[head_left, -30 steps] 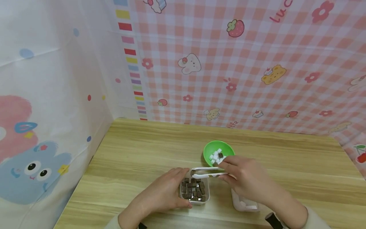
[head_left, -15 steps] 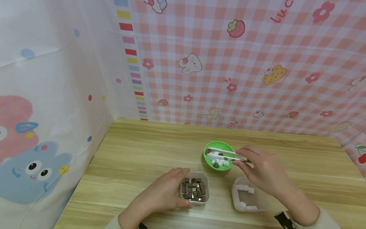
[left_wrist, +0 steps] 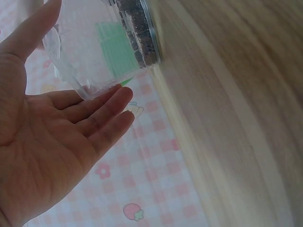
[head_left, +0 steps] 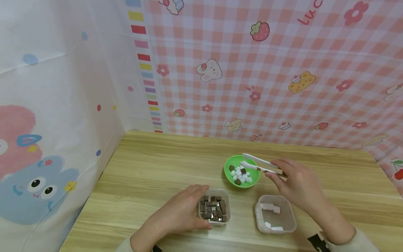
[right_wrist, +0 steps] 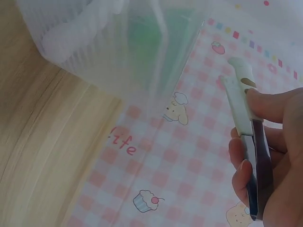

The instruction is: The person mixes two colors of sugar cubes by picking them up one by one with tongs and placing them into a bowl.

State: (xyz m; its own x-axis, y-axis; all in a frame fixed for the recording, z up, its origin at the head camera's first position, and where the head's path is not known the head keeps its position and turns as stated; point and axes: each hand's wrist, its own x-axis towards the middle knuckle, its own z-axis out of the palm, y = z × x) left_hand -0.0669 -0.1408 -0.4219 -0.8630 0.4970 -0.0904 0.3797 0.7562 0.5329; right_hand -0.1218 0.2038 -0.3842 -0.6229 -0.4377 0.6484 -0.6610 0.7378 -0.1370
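Two bare hands at work over a wooden tabletop (head_left: pixel 163 157) in the head view. Grips a pair of white tongs (head_left: pixel 259 160) in the right hand (head_left: pixel 297 180), pinched between thumb and fingers. Tong tips apart, with only air between them, above the far right part of a green bowl (head_left: pixel 234 161). Sits nearer the tabletop's far edge than either tub, well apart from the left and right edges. Holds white cubes (head_left: pixel 238 173) and three brown cubes (head_left: pixel 231 168): one by the left side, one amid the white, one toward the near rim. Closer to the left edge, the left hand (head_left: pixel 179 210) spread about the left side of a clear tub (head_left: pixel 229 208) filled with brown blocks (head_left: pixel 219 212). Toward the right edge, a second tub (head_left: pixel 284 217) with a few white pieces (head_left: pixel 267 206) along its walls. Beyond the far edge, a pink checked cloth (head_left: pixel 274 63).

In the left wrist view, palm showing, fingers nearly straight, thumb well apart, clear tub between. Wide grip; hard to tell how firmly pressed.

In the right wrist view, tongs held between thumb and curled fingers, tips narrowly parted. Beside them, blurred tub plastic with green showing through.
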